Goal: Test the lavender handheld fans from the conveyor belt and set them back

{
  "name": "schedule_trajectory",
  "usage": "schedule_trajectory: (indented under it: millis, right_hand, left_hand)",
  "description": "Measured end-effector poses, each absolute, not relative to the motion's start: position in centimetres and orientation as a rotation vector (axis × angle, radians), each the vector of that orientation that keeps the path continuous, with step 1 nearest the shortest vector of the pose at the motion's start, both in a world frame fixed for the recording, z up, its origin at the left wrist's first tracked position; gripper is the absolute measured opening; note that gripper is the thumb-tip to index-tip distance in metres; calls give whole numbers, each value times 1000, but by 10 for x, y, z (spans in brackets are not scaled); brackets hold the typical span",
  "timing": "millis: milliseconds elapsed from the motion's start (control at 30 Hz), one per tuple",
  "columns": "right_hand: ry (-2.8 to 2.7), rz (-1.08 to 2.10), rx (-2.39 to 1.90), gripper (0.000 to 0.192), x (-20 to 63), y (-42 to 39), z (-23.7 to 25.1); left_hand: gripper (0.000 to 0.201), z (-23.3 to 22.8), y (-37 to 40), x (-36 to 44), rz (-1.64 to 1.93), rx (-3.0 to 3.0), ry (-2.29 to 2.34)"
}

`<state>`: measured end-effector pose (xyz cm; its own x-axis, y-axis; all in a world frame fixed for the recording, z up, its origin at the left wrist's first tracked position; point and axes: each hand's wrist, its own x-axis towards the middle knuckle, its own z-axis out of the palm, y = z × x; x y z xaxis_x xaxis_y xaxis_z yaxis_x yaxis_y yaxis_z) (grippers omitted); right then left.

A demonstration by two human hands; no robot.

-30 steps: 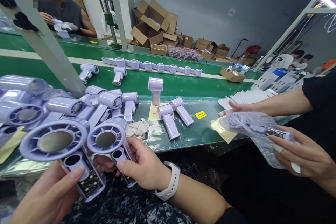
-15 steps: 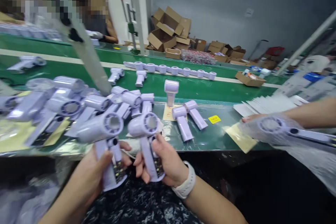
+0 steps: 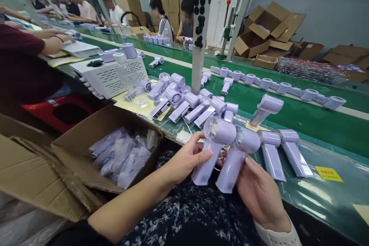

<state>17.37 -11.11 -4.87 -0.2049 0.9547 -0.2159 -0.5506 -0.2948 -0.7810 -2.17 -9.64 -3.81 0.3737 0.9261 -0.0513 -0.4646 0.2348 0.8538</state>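
My left hand (image 3: pixel 198 157) is closed around the handle of a lilac handheld fan (image 3: pixel 220 130), thumb across its smooth side. A second lilac handheld fan (image 3: pixel 235 161) is gripped by my right hand (image 3: pixel 259 188), which wears a white watch strap; most of its fingers are hidden behind the fan. Both fans are held side by side over my lap, round heads up and close together. Just right of them, two more fans (image 3: pixel 272 153) lie on the bench edge. One fan (image 3: pixel 266 107) stands on a yellow note behind. Several fans (image 3: pixel 184 100) lie heaped to the left.
An open carton (image 3: pixel 86 153) with bagged lilac parts stands at my left. A metal post (image 3: pixel 198 46) rises from the bench by the green conveyor (image 3: pixel 288 103). A white vented box (image 3: pixel 109 80) and a plastic bottle (image 3: pixel 127 73) stand left. Co-workers sit along the line.
My view has swung left, showing the carton and co-workers. Both fans have been turned round, so their smooth handle sides face me instead of the open circuit sides.
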Motion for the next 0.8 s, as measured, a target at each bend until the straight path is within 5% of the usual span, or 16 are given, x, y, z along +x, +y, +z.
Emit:
schedule_trajectory:
  millis: [367, 667, 800]
  right_hand:
    - [-601, 1757, -805, 26, 164, -113, -34]
    - [-634, 1491, -961, 36, 176, -111, -39]
    - [-715, 1500, -958, 40, 180, -115, -45]
  left_hand:
    - [38, -44, -91, -30, 1002, 767, 574]
    - [54, -36, -93, -29, 973, 954, 676]
    - [46, -30, -96, -29, 946, 1081, 743]
